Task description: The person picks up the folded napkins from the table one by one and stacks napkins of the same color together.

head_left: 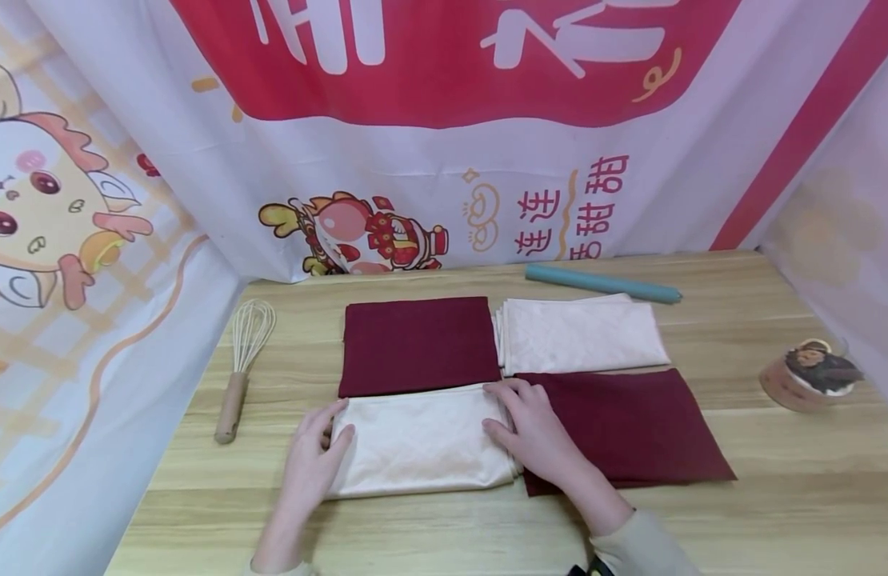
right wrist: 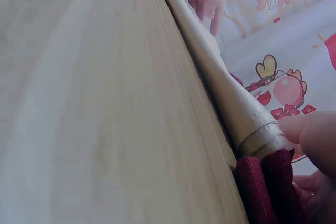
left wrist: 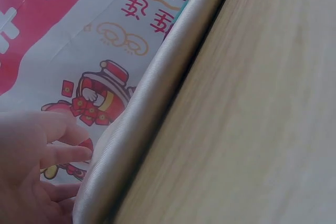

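A folded cream cloth (head_left: 422,448) lies flat near the front of the table. My left hand (head_left: 316,452) rests at its left edge, with the thumb on the top layer. At the far right corner my right hand (head_left: 534,428) touches the cloth, its fingers spread along that edge. In the left wrist view, the left hand (left wrist: 31,169) sits beside the cloth's rounded fold (left wrist: 152,98). Layered ends of the cream cloth (right wrist: 262,135) show by the right hand (right wrist: 315,145) in the right wrist view. Neither hand lifts the cloth.
Behind it lies a folded maroon cloth (head_left: 418,344), with a second white cloth (head_left: 584,336) to its right. Another maroon cloth (head_left: 631,432) lies front right. A whisk (head_left: 241,368) is at left, a teal stick (head_left: 602,284) at the back, and a decorated cup (head_left: 807,380) at right.
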### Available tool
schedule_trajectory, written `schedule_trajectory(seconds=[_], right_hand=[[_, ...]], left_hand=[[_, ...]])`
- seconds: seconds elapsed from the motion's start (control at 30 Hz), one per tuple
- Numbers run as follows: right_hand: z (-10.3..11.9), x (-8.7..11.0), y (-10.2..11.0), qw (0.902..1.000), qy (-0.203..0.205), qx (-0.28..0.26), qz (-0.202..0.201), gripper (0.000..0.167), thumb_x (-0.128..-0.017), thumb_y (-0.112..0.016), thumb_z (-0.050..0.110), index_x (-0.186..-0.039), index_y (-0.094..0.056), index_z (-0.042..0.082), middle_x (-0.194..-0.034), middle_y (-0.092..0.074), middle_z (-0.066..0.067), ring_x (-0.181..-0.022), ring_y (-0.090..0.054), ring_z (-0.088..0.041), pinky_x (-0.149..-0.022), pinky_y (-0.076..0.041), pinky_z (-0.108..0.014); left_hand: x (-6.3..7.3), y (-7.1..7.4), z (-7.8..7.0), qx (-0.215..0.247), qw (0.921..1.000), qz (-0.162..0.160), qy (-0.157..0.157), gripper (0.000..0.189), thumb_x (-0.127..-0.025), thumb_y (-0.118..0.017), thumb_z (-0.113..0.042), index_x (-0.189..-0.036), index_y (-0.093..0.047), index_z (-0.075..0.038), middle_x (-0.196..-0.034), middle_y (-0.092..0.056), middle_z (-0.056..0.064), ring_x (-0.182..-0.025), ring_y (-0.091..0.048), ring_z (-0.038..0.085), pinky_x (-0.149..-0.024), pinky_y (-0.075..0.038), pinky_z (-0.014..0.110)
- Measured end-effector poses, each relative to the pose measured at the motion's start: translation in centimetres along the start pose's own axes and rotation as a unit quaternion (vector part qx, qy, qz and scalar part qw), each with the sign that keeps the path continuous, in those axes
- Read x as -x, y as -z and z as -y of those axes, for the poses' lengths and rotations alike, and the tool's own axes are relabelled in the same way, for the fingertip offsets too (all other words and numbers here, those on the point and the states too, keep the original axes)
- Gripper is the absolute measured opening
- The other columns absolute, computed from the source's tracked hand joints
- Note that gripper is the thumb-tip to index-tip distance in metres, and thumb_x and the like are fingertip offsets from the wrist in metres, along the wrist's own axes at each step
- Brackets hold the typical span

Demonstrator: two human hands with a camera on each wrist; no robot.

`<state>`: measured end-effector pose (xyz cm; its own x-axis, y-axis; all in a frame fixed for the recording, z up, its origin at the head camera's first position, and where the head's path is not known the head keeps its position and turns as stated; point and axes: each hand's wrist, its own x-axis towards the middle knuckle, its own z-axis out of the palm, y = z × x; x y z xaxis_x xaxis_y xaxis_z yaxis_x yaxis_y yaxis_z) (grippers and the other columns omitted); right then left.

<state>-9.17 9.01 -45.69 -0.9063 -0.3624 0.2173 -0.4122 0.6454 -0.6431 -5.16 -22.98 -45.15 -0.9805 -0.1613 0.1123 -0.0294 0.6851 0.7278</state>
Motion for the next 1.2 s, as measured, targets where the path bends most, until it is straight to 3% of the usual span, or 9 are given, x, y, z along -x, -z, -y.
schedule_trajectory(seconds=[0.13, 0.3, 0.77, 0.9, 1.03, 1.2], right_hand=[[-0.1, -0.1, -0.3, 0.999, -0.003, 0.04, 0.019, 0.055, -0.084, -0.073, 0.029, -0.133, -0.055, 0.012, -0.13, -0.049, -0.018, -0.105, -0.041, -0.031, -0.086, -0.042, -0.042], [0.1, -0.2, -0.4, 0.9976, -0.011, 0.061, 0.029, 0.058, -0.081, -0.076, 0.029, -0.134, -0.055, 0.016, -0.128, -0.049, -0.018, -0.106, -0.041, -0.031, -0.086, -0.043, -0.042], [0.3, -0.4, -0.9, 0.9943, 0.042, 0.092, 0.034, 0.039, -0.083, -0.074, 0.021, -0.12, -0.064, 0.02, -0.107, -0.06, -0.007, -0.094, -0.05, -0.025, -0.077, -0.04, -0.039], [0.6, -0.3, -1.1, 0.9936, 0.054, 0.095, 0.03, 0.037, -0.082, -0.075, 0.018, -0.117, -0.064, 0.019, -0.105, -0.061, -0.005, -0.089, -0.059, -0.019, -0.075, -0.036, -0.037], [0.9, -0.2, -1.0, 0.9943, 0.055, 0.087, 0.028, 0.037, -0.081, -0.075, 0.014, -0.116, -0.064, 0.017, -0.102, -0.061, -0.003, -0.082, -0.058, -0.014, -0.074, -0.033, -0.035], [1.2, -0.2, -1.0, 0.9938, 0.056, 0.091, 0.03, 0.038, -0.08, -0.075, 0.014, -0.116, -0.064, 0.017, -0.102, -0.062, -0.003, -0.085, -0.059, -0.016, -0.074, -0.034, -0.035]], left_hand=[[0.0, 0.0, 0.0, 0.003, 0.9999, 0.008, 0.006, 0.043, -0.088, -0.066, -0.011, -0.13, -0.06, -0.01, -0.108, -0.057, 0.011, -0.077, -0.049, 0.015, -0.069, -0.043, 0.029], [-0.1, -0.1, 0.2, -0.002, 0.9999, 0.011, -0.011, 0.043, -0.086, -0.069, -0.011, -0.128, -0.062, -0.014, -0.114, -0.057, 0.012, -0.075, -0.048, 0.015, -0.068, -0.041, 0.029], [0.0, -0.2, 0.3, 0.011, 0.9991, 0.011, -0.038, 0.051, -0.078, -0.073, 0.0, -0.127, -0.062, -0.013, -0.116, -0.057, 0.013, -0.079, -0.051, 0.016, -0.067, -0.045, 0.027], [0.0, -0.2, 0.0, 0.028, 0.9989, 0.023, -0.03, 0.052, -0.079, -0.071, 0.002, -0.128, -0.061, -0.013, -0.117, -0.058, 0.012, -0.082, -0.054, 0.017, -0.07, -0.047, 0.026], [0.0, -0.3, -0.1, 0.07, 0.9965, 0.045, -0.011, 0.051, -0.082, -0.068, 0.004, -0.129, -0.059, -0.013, -0.125, -0.057, 0.012, -0.091, -0.061, 0.02, -0.073, -0.051, 0.026], [0.1, -0.3, -0.1, 0.11, 0.9926, 0.052, 0.007, 0.052, -0.082, -0.067, 0.006, -0.129, -0.059, -0.014, -0.123, -0.058, 0.014, -0.089, -0.064, 0.023, -0.066, -0.052, 0.026]])
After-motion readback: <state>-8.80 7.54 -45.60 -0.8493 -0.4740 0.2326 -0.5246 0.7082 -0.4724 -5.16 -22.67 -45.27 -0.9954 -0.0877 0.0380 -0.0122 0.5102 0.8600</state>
